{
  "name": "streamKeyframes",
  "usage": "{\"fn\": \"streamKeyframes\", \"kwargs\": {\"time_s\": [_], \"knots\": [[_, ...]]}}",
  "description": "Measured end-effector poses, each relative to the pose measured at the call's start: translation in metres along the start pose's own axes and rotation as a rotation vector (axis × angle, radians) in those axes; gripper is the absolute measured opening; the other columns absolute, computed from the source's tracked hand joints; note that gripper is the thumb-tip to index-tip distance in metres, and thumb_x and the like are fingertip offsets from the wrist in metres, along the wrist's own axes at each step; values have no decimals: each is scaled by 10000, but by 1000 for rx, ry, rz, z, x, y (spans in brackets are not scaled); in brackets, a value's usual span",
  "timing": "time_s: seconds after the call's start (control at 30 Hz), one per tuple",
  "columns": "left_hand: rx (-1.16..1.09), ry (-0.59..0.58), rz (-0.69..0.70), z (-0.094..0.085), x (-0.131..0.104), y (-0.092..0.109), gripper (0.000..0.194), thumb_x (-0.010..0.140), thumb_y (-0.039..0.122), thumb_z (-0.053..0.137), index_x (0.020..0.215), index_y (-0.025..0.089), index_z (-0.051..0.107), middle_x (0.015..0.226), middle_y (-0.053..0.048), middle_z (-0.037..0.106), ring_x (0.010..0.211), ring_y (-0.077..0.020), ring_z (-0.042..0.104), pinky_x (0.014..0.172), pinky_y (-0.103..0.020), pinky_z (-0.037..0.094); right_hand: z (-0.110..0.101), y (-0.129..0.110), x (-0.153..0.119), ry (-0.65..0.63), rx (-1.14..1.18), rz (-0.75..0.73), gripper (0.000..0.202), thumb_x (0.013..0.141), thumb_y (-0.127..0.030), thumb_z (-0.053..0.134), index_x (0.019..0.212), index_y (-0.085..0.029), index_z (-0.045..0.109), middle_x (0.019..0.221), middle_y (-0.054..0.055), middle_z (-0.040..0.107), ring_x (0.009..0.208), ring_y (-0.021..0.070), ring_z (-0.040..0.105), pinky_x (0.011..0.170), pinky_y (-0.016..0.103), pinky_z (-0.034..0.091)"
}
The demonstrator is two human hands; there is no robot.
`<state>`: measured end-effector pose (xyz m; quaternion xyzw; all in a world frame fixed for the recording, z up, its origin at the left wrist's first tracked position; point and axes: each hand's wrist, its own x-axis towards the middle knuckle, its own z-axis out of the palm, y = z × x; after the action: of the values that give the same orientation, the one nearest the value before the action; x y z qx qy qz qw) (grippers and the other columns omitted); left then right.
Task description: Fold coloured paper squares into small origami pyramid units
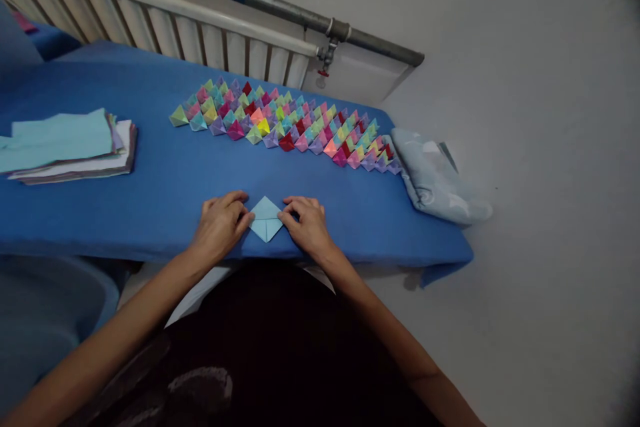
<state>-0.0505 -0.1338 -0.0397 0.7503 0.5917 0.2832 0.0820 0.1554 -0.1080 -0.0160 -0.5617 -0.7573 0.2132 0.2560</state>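
A light blue folded paper (266,219) lies on the blue cloth near the table's front edge, turned like a diamond, with crease lines across its middle and down its lower half. My left hand (223,221) pinches its left corner between thumb and fingers. At the right corner, my right hand (305,220) has its thumb and fingers closed on the paper. Behind them stand rows of small folded paper pieces (270,121) in many colours.
A stack of paper sheets (65,145) lies at the left of the blue-covered table (165,173). At the right end rests a folded grey-blue cloth (435,177). A radiator (190,33) and a pipe (280,8) run along the wall behind. A blue chair (55,300) stands at lower left.
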Motion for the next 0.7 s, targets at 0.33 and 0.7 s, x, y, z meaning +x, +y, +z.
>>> {"fn": "streamKeyframes", "kwargs": {"time_s": [0.33, 0.7], "knots": [[48, 24, 3, 2, 3, -3, 226, 924, 322, 538, 766, 183, 621, 1241, -149, 678, 1151, -314, 631, 955, -520, 475, 1, -3, 1, 3, -26, 36, 158, 828, -237, 664, 676, -220, 620, 1244, 36, 687, 1178, 271, 519, 996, 456, 365], [74, 41, 22, 1, 5, -5, 243, 921, 343, 570, 737, 191, 619, 1200, -135, 672, 1104, -322, 623, 896, -512, 482, 1, -5, 2, -17, -20, 77, 118, 807, -220, 665, 708, -221, 602, 1337, 29, 637, 1247, 292, 471, 1027, 494, 336]]}}
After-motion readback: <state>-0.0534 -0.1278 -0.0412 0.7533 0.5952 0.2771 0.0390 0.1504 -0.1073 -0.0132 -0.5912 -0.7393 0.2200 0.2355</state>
